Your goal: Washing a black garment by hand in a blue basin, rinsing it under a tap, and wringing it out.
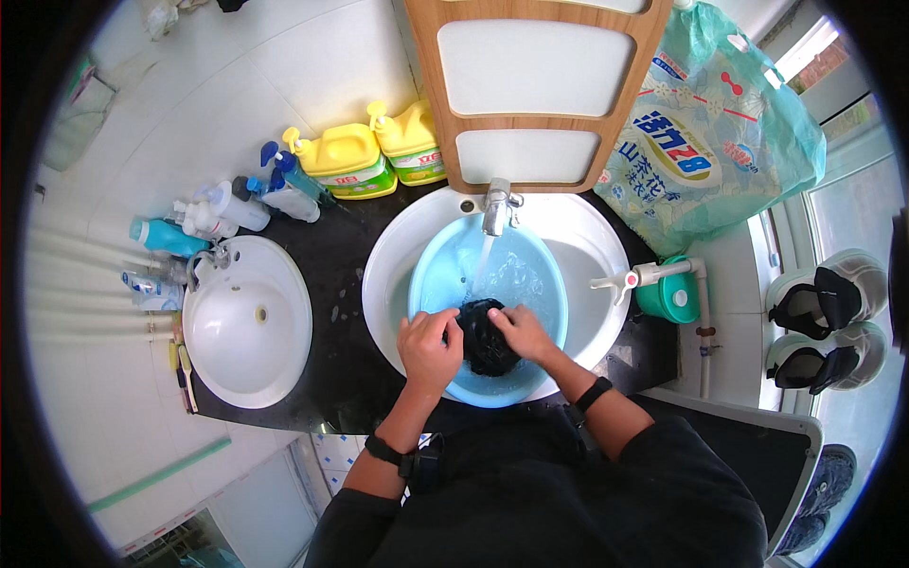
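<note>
In the head view, a black bundle (489,343) sits in the blue basin (562,317), which stands in the white sink (595,241); its exact kind is hard to tell. The bundle lies between the 2 hands, to the right of the left fingers and to the left and near side of the right ones, its long axis running roughly near to far. Neither hand is clearly nearer, as both touch it. The left hand (434,350) is curled, thumb and forefinger nearly together on the bundle's left edge; the right hand (522,333) grips its far right edge, thumb on top, fingers partly hidden. Water from the tap (497,210) falls just beyond the bundle's far left side.
</note>
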Motion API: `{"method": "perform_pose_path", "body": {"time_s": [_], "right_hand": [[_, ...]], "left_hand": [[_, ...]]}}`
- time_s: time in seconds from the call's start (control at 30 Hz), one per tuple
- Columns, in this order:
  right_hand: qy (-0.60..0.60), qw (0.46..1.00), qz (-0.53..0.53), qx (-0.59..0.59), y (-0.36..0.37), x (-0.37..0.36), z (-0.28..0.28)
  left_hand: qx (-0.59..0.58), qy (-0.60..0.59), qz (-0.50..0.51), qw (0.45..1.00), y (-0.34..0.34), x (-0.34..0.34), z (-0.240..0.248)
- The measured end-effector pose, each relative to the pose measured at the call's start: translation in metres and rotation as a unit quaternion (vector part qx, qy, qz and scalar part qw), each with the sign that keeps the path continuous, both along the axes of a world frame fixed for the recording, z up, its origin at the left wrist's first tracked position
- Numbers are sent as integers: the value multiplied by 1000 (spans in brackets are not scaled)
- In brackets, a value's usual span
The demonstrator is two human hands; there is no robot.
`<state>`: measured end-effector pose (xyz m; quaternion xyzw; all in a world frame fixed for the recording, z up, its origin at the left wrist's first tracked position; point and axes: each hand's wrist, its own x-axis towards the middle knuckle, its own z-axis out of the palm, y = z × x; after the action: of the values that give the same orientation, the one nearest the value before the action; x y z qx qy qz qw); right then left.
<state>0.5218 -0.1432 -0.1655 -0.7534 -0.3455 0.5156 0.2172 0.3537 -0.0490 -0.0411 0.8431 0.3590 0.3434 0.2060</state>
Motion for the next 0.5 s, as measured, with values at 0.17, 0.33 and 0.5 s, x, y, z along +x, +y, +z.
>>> {"method": "perform_pose_path", "body": {"time_s": [0.17,0.33,0.5], "right_hand": [[-173,984,-37,32,-3,-45,18],[-151,988,-12,-6,10,-51,7],[-124,992,8,-20,25,-41,-9]], "left_hand": [[-13,6,-2,1000,1,-3,-1],[-25,0,9,1000,-2,-4,-2],[-39,-4,7,999,-4,-2,1]]}}
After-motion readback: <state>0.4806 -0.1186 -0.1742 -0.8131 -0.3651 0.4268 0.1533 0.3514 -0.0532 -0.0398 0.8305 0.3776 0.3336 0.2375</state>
